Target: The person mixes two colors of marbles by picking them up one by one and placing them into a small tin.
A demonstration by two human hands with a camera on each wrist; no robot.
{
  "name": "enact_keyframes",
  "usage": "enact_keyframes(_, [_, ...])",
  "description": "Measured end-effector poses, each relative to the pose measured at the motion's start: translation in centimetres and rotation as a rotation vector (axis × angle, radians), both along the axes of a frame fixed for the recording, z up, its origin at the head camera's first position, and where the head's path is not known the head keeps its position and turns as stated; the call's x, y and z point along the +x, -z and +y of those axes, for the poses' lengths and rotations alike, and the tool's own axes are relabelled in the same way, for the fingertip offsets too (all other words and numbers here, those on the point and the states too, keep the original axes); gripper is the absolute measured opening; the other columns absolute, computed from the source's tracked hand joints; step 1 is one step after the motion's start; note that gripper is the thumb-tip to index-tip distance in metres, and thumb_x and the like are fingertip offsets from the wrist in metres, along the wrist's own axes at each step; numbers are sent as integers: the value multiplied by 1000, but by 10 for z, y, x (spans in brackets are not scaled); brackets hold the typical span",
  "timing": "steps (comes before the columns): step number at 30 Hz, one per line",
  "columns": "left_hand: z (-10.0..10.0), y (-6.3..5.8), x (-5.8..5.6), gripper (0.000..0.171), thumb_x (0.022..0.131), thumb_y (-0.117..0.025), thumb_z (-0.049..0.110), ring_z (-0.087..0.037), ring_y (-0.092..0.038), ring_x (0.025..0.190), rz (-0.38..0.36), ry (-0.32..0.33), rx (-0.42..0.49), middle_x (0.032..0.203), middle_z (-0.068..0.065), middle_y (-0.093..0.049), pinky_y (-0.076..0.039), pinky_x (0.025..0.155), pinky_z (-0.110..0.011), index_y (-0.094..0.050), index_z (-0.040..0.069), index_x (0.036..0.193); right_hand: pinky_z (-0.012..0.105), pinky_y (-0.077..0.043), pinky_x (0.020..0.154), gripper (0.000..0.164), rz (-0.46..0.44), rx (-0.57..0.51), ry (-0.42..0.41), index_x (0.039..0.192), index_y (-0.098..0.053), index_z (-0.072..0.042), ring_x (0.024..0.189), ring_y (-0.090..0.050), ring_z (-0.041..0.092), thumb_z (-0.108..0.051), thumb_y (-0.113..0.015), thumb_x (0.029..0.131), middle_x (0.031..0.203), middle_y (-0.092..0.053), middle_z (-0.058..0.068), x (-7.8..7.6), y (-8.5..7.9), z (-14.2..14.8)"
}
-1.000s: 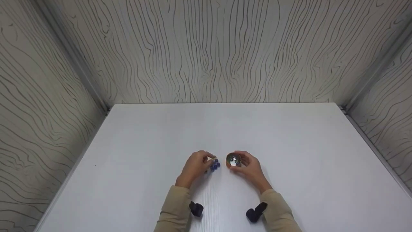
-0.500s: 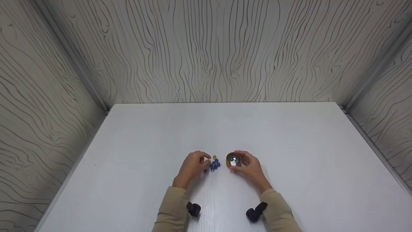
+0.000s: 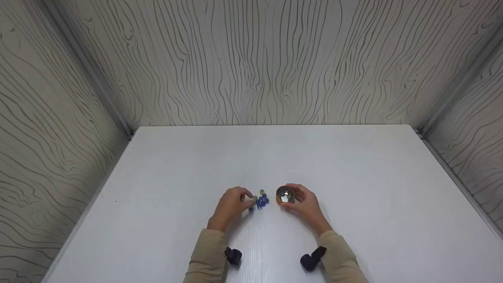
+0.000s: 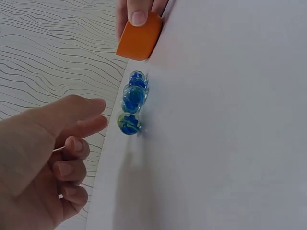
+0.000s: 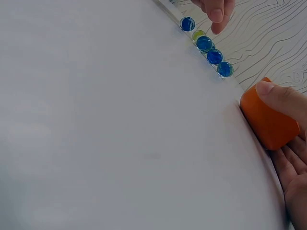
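Observation:
My right hand [image 3: 308, 206] grips a small orange cup [image 5: 268, 117] on the white table, thumb on one side and fingers round the other. From above, the inside of the cup looks shiny and dark. Left of it lies a cluster of blue glass marbles [image 3: 263, 202], with a yellow-green marble [image 3: 262, 192] at its far end. My left hand [image 3: 230, 206] is beside the cluster's left side, thumb and forefinger apart around a greenish marble [image 3: 254, 198]. In the left wrist view, those fingertips are just short of the nearest marble [image 4: 129, 123] and hold nothing.
The white table [image 3: 165, 169] reaches back to a wall [image 3: 251, 63] with a wood-grain pattern. Side walls [image 3: 51, 157] rise at left and right. A dark camera is strapped to each sleeve [image 3: 206, 255]. One dark marble [image 3: 251, 209] lies near the left thumb.
My left hand has drawn back leftward from the cluster's far end, uncovering the yellow-green marble and others. The right hand and the cup have stayed in place.

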State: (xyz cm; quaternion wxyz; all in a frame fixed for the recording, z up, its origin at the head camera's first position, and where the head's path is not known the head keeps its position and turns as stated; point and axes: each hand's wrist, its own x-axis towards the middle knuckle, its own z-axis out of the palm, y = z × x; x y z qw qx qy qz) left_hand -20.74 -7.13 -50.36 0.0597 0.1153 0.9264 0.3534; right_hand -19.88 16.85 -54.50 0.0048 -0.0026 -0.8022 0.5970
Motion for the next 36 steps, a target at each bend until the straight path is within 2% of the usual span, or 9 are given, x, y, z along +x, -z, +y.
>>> enact_keyframes(13, [-5,3,2,21,79,-76,21,-12,-46,68,-109,-39,22,73,1,-54,-36,59,-23,-72,7,95,41,-41,110,60,-8,-12,-3,125,-59,-3,130,-52,34,-12,-83,71,132,-59,17,-2,1,0])
enact_keyframes(22, [-8,3,4,25,77,-80,22,-12,-45,68,-67,19,-1,75,-1,-57,-36,61,-23,-73,5,93,38,-40,111,61,-10,-29,-17,127,-58,-4,132,-51,32,-13,-83,72,134,-58,16,-1,-1,1])
enact_keyframes(36, [-5,4,4,22,75,-81,18,-12,-47,71,-96,1,-16,76,0,-56,-38,64,-25,-72,7,92,38,-40,110,62,-7,-35,-13,126,-58,-4,131,-52,33,-11,-83,70,134,-58,17,-2,1,1])
